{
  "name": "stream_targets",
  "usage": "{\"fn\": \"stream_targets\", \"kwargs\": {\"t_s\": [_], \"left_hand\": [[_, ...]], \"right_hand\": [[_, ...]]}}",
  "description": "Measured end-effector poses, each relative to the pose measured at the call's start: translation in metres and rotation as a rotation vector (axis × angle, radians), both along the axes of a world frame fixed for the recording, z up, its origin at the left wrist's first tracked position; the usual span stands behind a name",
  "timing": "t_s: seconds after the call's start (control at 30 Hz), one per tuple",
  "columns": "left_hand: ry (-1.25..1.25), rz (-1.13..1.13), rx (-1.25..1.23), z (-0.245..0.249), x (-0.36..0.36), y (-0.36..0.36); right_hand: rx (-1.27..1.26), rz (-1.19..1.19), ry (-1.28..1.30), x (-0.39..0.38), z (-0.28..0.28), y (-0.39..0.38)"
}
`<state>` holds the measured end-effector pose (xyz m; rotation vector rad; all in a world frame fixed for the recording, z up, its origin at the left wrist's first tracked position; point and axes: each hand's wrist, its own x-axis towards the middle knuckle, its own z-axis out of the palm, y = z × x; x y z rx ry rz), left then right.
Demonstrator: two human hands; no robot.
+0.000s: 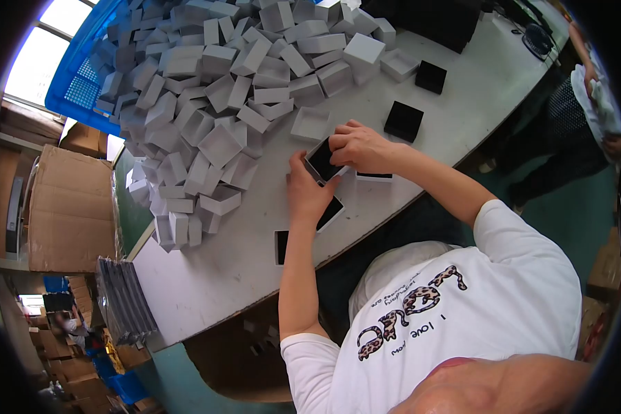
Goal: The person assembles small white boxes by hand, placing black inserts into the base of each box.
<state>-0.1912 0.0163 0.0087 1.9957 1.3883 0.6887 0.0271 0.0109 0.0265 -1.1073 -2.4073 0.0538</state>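
My left hand (311, 191) is wrapped round a small white box (316, 175) with a black insert (322, 160) in it, held tilted above the table. The bent fingers of my right hand (357, 148) grip the insert at the box's upper edge; my fingertips are partly hidden. Under and beside my hands lie more white boxes with black insides, one by my right wrist (374, 177), one behind my left wrist (331, 214) and one near the table edge (281, 247). An open white box (310, 124) sits just beyond my hands.
A large heap of white boxes (221, 141) covers the table's far left, with a blue crate (83, 86) behind. Two black square pieces (403, 121) lie to the right. Dark ribbed sheets (125, 301) lean at the table's left end. Another person (566, 117) stands at right.
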Motion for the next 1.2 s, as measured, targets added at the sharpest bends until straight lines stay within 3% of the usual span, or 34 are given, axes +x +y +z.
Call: {"fn": "stream_targets", "kwargs": {"t_s": [0.03,0.1,0.17,0.27,0.33,0.4,0.5,0.53,0.6,0.73,0.8,0.83,0.9,1.0,1.1,1.2], "left_hand": [[-0.009,-0.005,-0.009,0.001,-0.001,-0.001],[-0.028,-0.022,-0.026,0.002,-0.001,0.001],[0.117,-0.143,0.075,-0.012,-0.008,0.010],[0.175,-0.172,0.198,-0.016,-0.011,0.014],[0.117,-0.117,0.208,-0.003,-0.008,0.015],[0.019,-0.054,0.160,0.029,0.005,0.028],[0.266,-0.005,0.687,0.005,0.019,0.064],[0.333,-0.031,0.556,-0.003,0.019,0.076],[0.466,-0.083,0.290,-0.009,0.020,0.090],[0.280,-0.139,0.339,-0.013,0.014,0.081],[0.244,-0.215,0.402,-0.020,0.010,0.078],[0.210,-0.196,0.318,-0.018,0.010,0.076],[0.137,-0.152,0.162,-0.008,0.014,0.074],[0.066,-0.093,0.169,-0.013,0.015,0.072],[0.012,-0.085,0.154,-0.012,0.015,0.069],[-0.008,-0.072,0.102,-0.017,0.015,0.071]], "right_hand": [[-0.111,0.011,-0.078,-0.003,0.000,0.003],[-0.103,0.038,0.002,-0.003,0.000,0.004],[-0.096,0.058,0.078,0.002,-0.001,0.001],[-0.005,-0.119,0.324,0.033,0.021,-0.024],[0.085,-0.389,0.354,0.063,0.023,-0.043],[0.091,-0.548,0.205,0.087,0.014,-0.057],[-0.079,-0.625,0.198,0.114,-0.011,-0.068],[-0.159,-0.617,0.230,0.119,-0.017,-0.065],[-0.088,-0.618,0.240,0.122,-0.021,-0.060],[0.228,-0.536,0.406,0.098,0.005,-0.040],[0.283,-0.324,0.361,0.071,0.016,-0.020],[0.314,-0.218,0.338,0.057,0.021,-0.007],[0.263,-0.054,0.189,0.034,0.011,0.020],[0.038,0.075,-0.019,0.003,0.000,0.049],[-0.103,-0.066,-0.274,-0.009,0.006,0.056],[-0.333,-0.148,-0.300,-0.013,0.008,0.062]]}}
